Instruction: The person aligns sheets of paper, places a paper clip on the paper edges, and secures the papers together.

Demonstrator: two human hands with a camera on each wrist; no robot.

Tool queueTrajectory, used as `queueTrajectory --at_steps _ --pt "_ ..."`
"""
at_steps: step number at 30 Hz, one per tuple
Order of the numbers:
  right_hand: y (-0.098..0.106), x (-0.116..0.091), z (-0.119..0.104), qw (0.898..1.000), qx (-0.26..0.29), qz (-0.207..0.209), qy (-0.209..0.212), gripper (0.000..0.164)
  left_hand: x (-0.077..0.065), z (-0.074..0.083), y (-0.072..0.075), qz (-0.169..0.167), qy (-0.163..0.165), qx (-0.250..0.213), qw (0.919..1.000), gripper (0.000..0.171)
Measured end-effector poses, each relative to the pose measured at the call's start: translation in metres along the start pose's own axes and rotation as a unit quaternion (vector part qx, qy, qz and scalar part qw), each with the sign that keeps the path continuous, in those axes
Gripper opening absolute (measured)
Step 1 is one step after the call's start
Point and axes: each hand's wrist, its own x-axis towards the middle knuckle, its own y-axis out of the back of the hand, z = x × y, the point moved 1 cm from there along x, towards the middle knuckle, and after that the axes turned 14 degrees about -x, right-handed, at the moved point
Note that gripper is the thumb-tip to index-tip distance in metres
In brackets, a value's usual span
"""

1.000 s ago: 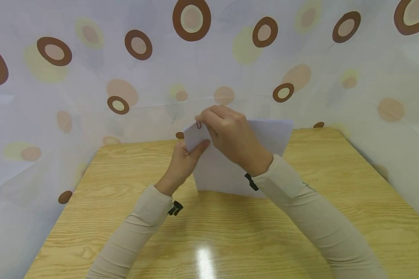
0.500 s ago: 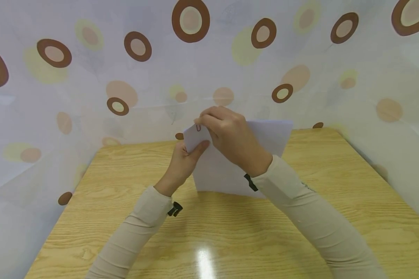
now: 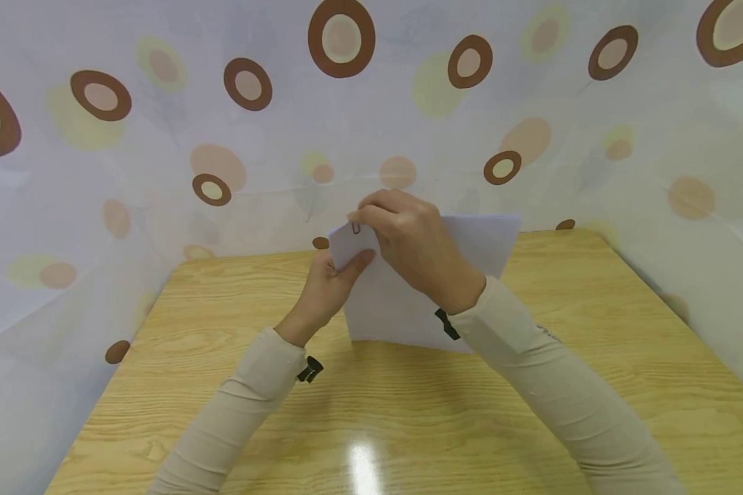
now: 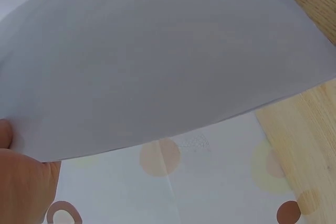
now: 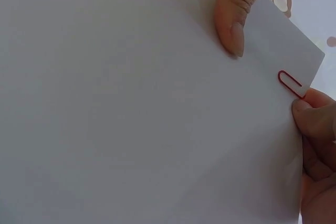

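Note:
White sheets of paper [image 3: 402, 309] stand upright over the table, held near their upper left corner. My left hand [image 3: 325, 285] grips the left edge, its thumb [image 5: 231, 24] lying flat across the near face. A red paper clip [image 5: 290, 83] sits over the top edge close to that corner. The right hand [image 3: 417, 240] pinches the outer end of the clip at the edge with thumb and fingertips. In the left wrist view the paper [image 4: 168, 61] fills most of the picture, and only part of the left hand [image 4: 23, 182] shows.
A wood-grain table [image 3: 235, 412] lies below the hands. Behind it and at both sides hangs a white cloth [image 3: 272, 137] with brown and yellow ovals. Black buckles [image 3: 311, 370] hang at both wrists.
Both hands keep nearly the same place and hold. The paper and clip look almost unchanged, with only a slight shift of the whole view.

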Motion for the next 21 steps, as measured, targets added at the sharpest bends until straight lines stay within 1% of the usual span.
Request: queueTrajectory --at_steps 4,8,13,17,19,21 --pt "0.000 0.000 -0.001 1.000 -0.001 -0.004 0.003 0.019 0.000 0.000 0.000 0.004 -0.003 0.004 1.0000 0.024" --pt "0.000 0.000 -0.002 1.000 -0.009 -0.018 0.006 0.018 0.000 0.000 0.001 0.011 -0.003 0.009 0.9999 0.024" --pt "0.002 -0.001 -0.002 0.999 -0.016 -0.032 0.005 0.024 0.000 -0.002 0.002 0.014 -0.001 0.017 0.9997 0.026" --pt "0.005 -0.001 0.000 0.998 -0.045 -0.041 0.009 0.024 0.001 -0.004 0.004 0.009 -0.006 0.026 0.9996 0.030" --pt "0.008 -0.002 0.003 0.997 -0.065 -0.051 0.008 0.022 0.000 -0.007 0.006 0.004 0.010 0.025 0.9996 0.033" --pt "0.012 -0.003 0.007 0.995 -0.081 -0.064 0.002 0.021 -0.002 -0.010 0.008 0.000 0.036 0.024 0.9991 0.035"
